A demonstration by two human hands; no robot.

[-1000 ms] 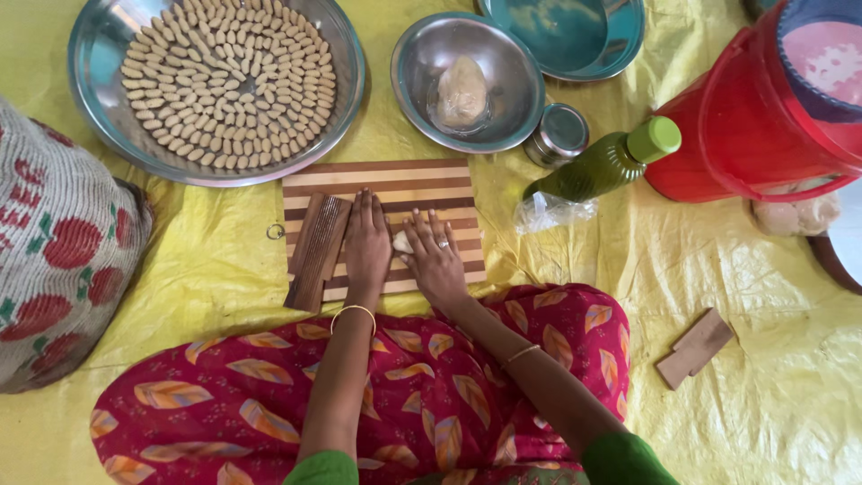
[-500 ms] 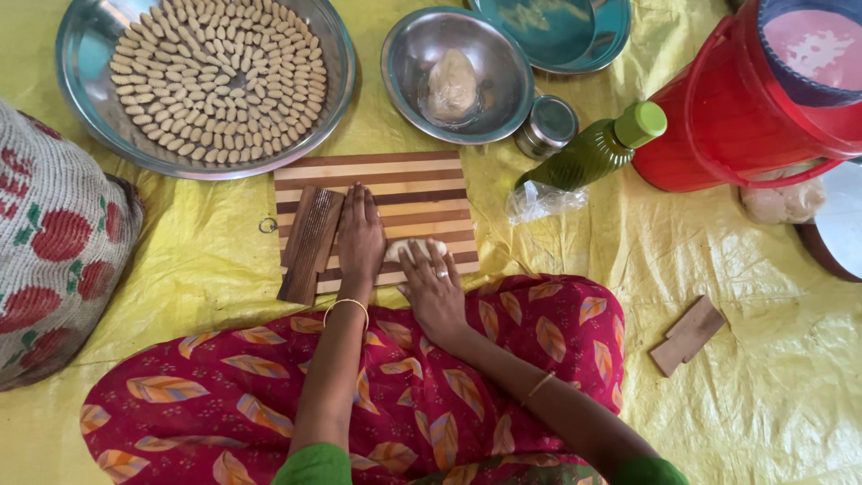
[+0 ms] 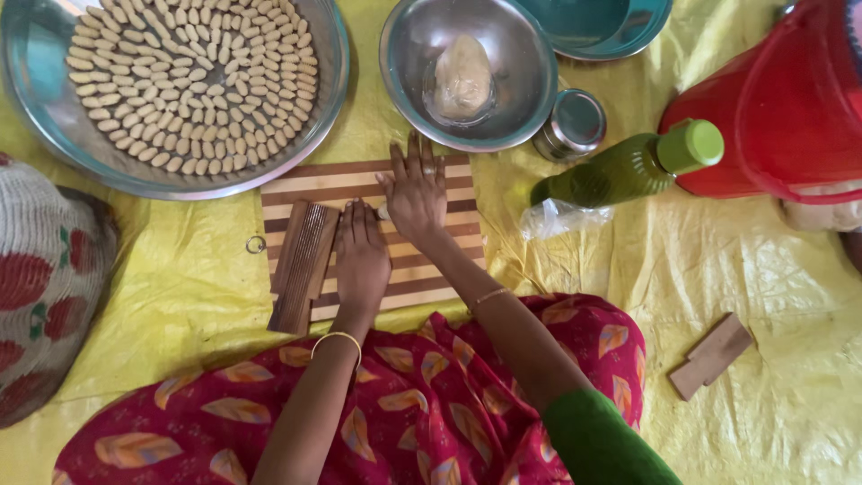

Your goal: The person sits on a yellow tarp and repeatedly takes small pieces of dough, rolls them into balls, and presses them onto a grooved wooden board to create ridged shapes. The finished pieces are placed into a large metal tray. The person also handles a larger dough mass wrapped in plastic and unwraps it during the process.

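Forward has slid the right hand (image 3: pixel 415 193), grip flat on striped board (image 3: pixel 449 269), nearing dough bowl (image 3: pixel 404 81); left hand (image 3: pixel 361 260) flat beside ridged paddle (image 3: pixel 303 265).

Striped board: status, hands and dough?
Left hand flat on striped board, beside ridged wooden paddle. Right hand pressing small dough piece. Nothing obstructing.

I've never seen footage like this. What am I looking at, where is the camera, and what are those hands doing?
No machine here: a person sits on a yellow sheet, filmed looking down from a camera on their head. Both hands lie flat on a striped wooden board. The left hand rests beside a ridged wooden paddle; the right hand presses on a small bit of dough, mostly hidden. Neither grips anything. Above sit a big tray of small shaped pieces, a steel bowl holding a dough lump, a green bottle and a red bucket.
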